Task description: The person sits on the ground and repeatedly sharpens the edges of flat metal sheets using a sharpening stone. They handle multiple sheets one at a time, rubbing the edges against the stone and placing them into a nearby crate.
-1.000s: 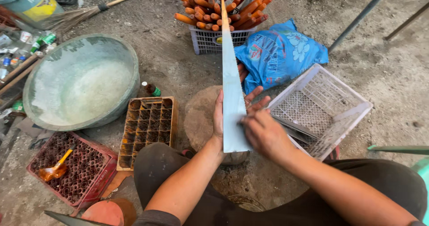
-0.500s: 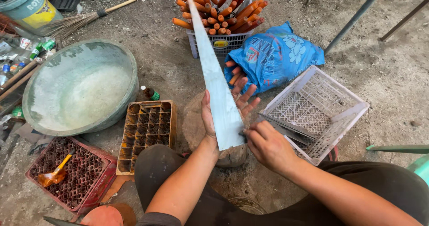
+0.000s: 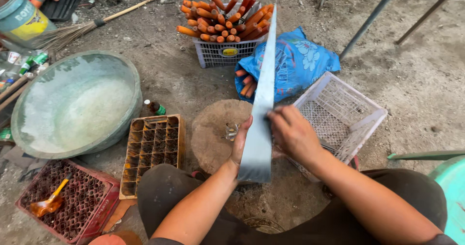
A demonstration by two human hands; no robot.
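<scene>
Strip (image 3: 261, 104): long, flat, grey, tapering to a point at the far end; held on edge above the round block (image 3: 215, 133), wide end nearest the body, tip over the basket of sticks (image 3: 227, 27).
Left hand (image 3: 240, 143): open palm pressed flat against the strip's left face near the wide end, not clasped round it.
Right hand (image 3: 293, 133): fingers curled onto the strip's right edge, pinching it; full closure hidden by the strip.
Handling, as judged: best steadied from both sides, palm kept flat and off the thin edge, wide end kept low over the block so the long tip did not swing.
Small shiny object (image 3: 231, 131): lay on the block, just left of the strip; kind not clear.
White crate (image 3: 348, 114): wire-sided, tilted, just right of the right hand; likeliest thing to catch an elbow.
Blue bag (image 3: 302, 61): behind the strip, more sticks showing at its mouth.
Brown tray (image 3: 152, 150): gridded, left of the block, touching the knee.
Basin (image 3: 72, 104): large, grey-green, further left.
Red tray (image 3: 63, 206): gridded, with orange scoop (image 3: 46, 204) on it.
Bottle (image 3: 155, 108), broom (image 3: 101, 22), bucket (image 3: 22, 17): on the ground, well apart.
</scene>
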